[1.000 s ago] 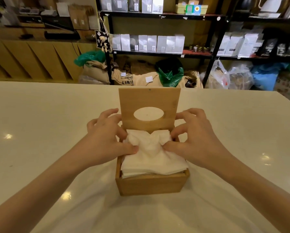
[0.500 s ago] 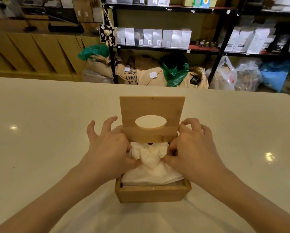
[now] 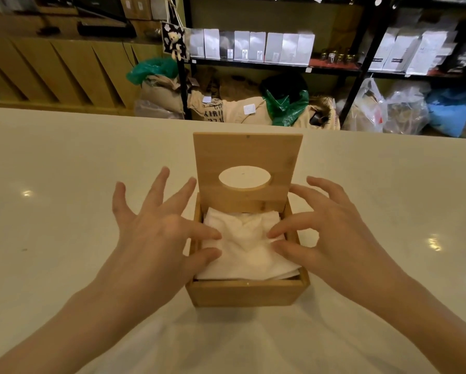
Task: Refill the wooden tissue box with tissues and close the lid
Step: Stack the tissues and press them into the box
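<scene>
Squarely upright lid (image 3: 247, 155), tissue box (image 3: 246, 292) front nearest

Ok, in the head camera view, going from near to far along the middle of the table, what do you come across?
Front wall of the wooden tissue box → white tissues inside it → upright lid with its oval hole → bare white table → shelves beyond.

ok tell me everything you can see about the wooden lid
The lid is a flat square panel of light wood with an oval hole cut through its middle. It stands open and upright at the far edge of the tissue box, and neither hand plainly touches it. White tissues lie in the box below it.
</scene>
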Motion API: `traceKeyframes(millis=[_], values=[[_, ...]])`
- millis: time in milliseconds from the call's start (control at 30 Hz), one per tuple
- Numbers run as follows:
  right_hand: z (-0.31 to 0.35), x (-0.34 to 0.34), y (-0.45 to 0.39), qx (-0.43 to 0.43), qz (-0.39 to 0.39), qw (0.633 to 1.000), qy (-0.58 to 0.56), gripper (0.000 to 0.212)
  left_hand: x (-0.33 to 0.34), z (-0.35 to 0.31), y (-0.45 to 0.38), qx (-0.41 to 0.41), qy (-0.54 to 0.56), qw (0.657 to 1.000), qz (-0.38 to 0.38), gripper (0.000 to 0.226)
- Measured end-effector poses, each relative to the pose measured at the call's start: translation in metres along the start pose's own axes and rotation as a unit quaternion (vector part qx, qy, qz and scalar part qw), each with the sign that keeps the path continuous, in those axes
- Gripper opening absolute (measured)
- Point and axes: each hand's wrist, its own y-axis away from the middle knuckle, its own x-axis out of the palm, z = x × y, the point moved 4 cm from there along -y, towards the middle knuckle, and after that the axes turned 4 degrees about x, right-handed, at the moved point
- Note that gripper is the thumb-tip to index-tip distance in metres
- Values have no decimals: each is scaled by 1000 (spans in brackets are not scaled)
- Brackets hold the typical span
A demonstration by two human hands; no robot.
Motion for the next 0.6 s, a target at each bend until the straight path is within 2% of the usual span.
traceKeyframes(millis=[100,200,300,400,467,600], values=[[-2,5,-1,2,45,998,33,37,6,1,-1,-21,0,1000,12,34],[-3,4,-2,0,74,995,70,52,10,2,1,-7,-40,999,35,43],[-1,4,-4,-10,89,990,111,58,5,-2,-2,-7,-93,995,45,48],[-1,5,-6,-17,105,983,147,63,3,-5,-6,-45,-105,991,63,58],[-1,5,-8,-17,113,980,162,65,4,-4,-11,-71,-123,982,124,63],[-2,3,-14,3,133,977,165,64,5,0,-16,-84,-123,973,175,68]])
